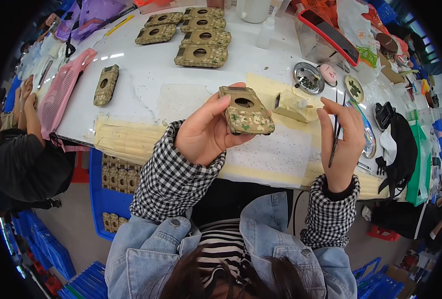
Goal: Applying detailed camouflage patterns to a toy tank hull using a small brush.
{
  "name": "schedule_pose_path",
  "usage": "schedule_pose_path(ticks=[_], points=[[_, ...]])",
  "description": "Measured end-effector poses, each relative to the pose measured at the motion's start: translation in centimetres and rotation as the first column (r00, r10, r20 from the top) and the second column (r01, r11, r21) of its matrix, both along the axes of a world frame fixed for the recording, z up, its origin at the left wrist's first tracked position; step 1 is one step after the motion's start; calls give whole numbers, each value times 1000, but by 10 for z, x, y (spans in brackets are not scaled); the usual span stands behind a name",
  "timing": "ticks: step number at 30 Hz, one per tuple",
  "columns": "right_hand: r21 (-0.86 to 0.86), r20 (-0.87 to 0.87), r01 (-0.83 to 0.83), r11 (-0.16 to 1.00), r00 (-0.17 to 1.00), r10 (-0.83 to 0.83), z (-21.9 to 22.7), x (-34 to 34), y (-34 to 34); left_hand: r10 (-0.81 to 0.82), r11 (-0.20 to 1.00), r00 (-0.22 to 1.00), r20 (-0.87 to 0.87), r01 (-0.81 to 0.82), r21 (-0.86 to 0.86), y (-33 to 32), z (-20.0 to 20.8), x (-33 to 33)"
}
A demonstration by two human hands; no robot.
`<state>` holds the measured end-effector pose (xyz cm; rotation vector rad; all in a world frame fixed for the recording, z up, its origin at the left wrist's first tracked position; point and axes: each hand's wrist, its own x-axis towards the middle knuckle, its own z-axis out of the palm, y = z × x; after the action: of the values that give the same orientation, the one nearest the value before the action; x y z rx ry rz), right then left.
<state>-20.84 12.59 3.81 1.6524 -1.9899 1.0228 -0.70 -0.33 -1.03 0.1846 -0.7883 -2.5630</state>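
My left hand [201, 132] holds up a camouflage-painted toy tank hull [253, 117] with a round hole in its top, thumb on one side and fingers beneath. To the right, my right hand [344, 137] is closed around slim black tweezers [333, 152], whose thin ends point up and away from me. The tweezers and the hull are apart. Between the hands and a little beyond stands a small tape-wrapped container [292, 107] with a nozzle-like tip. Behind it, a round metal dish [296, 74] holds small dark pieces. White paper with tiny dots [266, 158] lies under my hands.
Several matching hulls [201, 56] stand at the back, and a single hull [106, 85] sits left. A blue tray [97, 199] of hulls is below the table edge. A red-cased phone [328, 37] leans at the back right. Other people sit at both sides.
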Motion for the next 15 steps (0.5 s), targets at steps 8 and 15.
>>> schedule_pose_path(ticks=[8,15], points=[[-28,24,-49,998,998,50,-10,-2,-9,-4,1000,999,34,4,-21,1,4,1],[-181,72,14,983,997,-1,8,8,2,-7,1000,999,54,8,-20,2,5,0]])
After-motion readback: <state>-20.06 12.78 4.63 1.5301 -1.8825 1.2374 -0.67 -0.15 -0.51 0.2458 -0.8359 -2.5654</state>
